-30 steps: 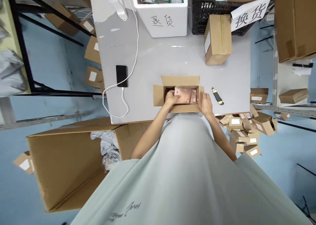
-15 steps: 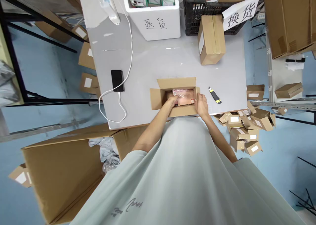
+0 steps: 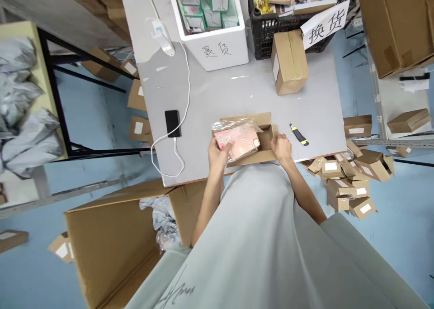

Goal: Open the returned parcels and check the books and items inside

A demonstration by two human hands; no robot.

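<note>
My left hand [image 3: 219, 154] grips a flat pink box in clear plastic wrap [image 3: 242, 140], thumb on top. The pink box is tilted above the left part of an open cardboard box [image 3: 267, 156] at the table's near edge. My right hand [image 3: 282, 147] is closed on the right flap of that cardboard box. Inside the carton, the part right of the pink box shows bare brown cardboard. A black and yellow utility knife [image 3: 299, 135] lies on the table to the right of my right hand.
On the grey table [image 3: 217, 92] are a phone [image 3: 173, 123] with a white cable, a white foam bin [image 3: 224, 55], a closed carton [image 3: 290, 64] and a black crate [image 3: 264, 40]. A large open carton [image 3: 115, 250] stands at lower left. Several cartons [image 3: 352, 182] lie on the floor at right.
My left hand has lifted the wrapped pink box up and leftward out of the cardboard box. My right hand stays at the carton's right flap. The view has shifted slightly left.
</note>
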